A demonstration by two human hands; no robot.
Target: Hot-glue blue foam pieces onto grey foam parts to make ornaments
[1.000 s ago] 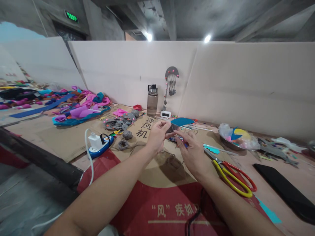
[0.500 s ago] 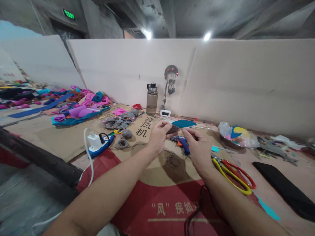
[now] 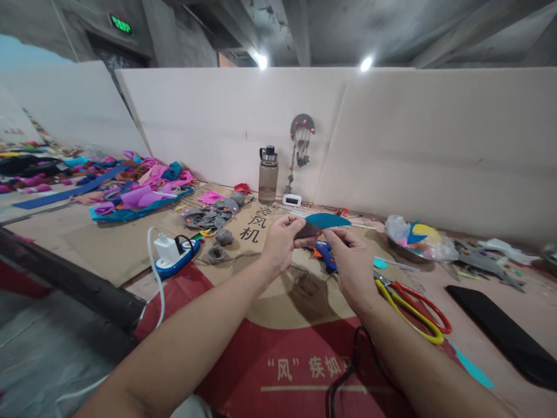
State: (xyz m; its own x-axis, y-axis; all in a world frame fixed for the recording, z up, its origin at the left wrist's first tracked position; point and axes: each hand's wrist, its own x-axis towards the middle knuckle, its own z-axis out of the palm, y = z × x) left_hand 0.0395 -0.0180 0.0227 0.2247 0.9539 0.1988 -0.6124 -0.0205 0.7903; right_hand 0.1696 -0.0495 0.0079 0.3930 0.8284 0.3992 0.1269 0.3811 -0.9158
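Note:
My left hand pinches a small grey felt piece that carries a teal half-round felt piece, held above the cardboard-covered table. My right hand meets it from the right, thumb and forefinger pinched on the lower edge of the same felt. A blue glue gun lies on the table just below and behind the hands, partly hidden by my right hand.
Scissors with red and yellow handles lie right of my right hand. A black phone, a bowl of felt scraps, a water bottle, a white charger on a blue power strip and piles of coloured felt lie around.
My right hand has lifted off the table area and closed onto the felt beside my left hand. The glue gun came into view below. The felt has risen slightly.

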